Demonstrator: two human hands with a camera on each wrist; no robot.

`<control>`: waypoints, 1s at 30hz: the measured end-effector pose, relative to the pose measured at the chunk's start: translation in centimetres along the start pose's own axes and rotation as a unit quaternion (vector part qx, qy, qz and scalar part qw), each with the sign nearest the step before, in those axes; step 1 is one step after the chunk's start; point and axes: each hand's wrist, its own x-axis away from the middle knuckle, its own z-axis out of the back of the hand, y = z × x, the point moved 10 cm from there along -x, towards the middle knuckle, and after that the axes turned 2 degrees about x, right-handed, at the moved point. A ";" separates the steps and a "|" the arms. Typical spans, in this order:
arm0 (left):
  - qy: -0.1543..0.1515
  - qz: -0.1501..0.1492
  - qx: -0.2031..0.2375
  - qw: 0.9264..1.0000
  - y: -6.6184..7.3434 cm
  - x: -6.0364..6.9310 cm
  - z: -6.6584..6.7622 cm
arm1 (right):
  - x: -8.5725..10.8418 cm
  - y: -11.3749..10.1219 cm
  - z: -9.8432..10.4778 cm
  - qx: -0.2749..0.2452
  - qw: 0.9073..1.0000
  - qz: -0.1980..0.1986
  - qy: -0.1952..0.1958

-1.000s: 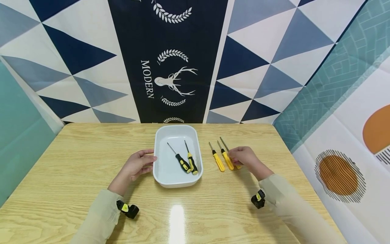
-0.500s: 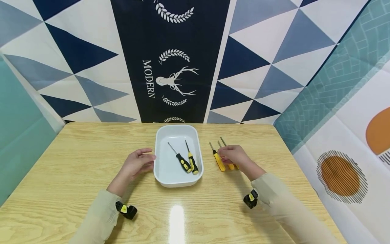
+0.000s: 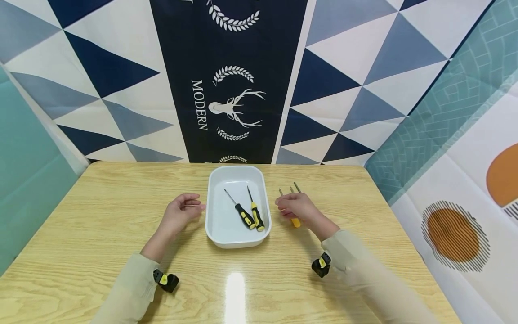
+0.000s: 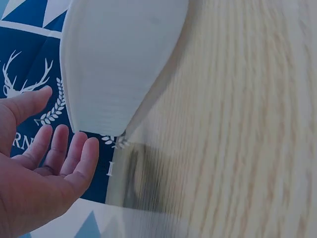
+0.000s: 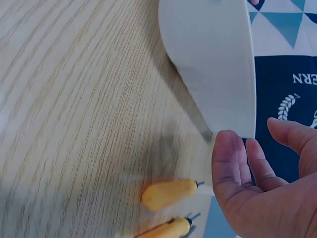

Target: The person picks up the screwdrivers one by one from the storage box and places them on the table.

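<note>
In the head view a white tray [image 3: 234, 180] holds two black-and-yellow screwdrivers [image 3: 244, 217], their handles together at the lower right. My left hand [image 3: 180, 215] is beside the tray's left wall, fingers relaxed and holding nothing. To the right of the tray, my right hand [image 3: 298, 209] hovers over the yellow-handled screwdrivers [image 3: 296, 222], hiding most of them; three shafts show beyond it. Its fingers are loosely bent with nothing between them in the right wrist view, where two yellow handles [image 5: 169, 193] lie on the table.
The light wood table [image 3: 121, 211] carries the tray near its back edge. Behind it hangs a patterned cloth [image 3: 226, 54] with triangles and a deer print. A teal cloth [image 3: 32, 180] stands on the left, another patterned one on the right.
My right hand has moved left across the yellow screwdrivers toward the tray. My left hand has drawn slightly back from the tray's wall. The screwdrivers lie as before.
</note>
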 end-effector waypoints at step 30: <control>0.029 -0.095 -0.067 0.993 1.4 0.2 0.8 | -0.9 -0.7 -2.8 -0.018 1.000 -0.022 0.009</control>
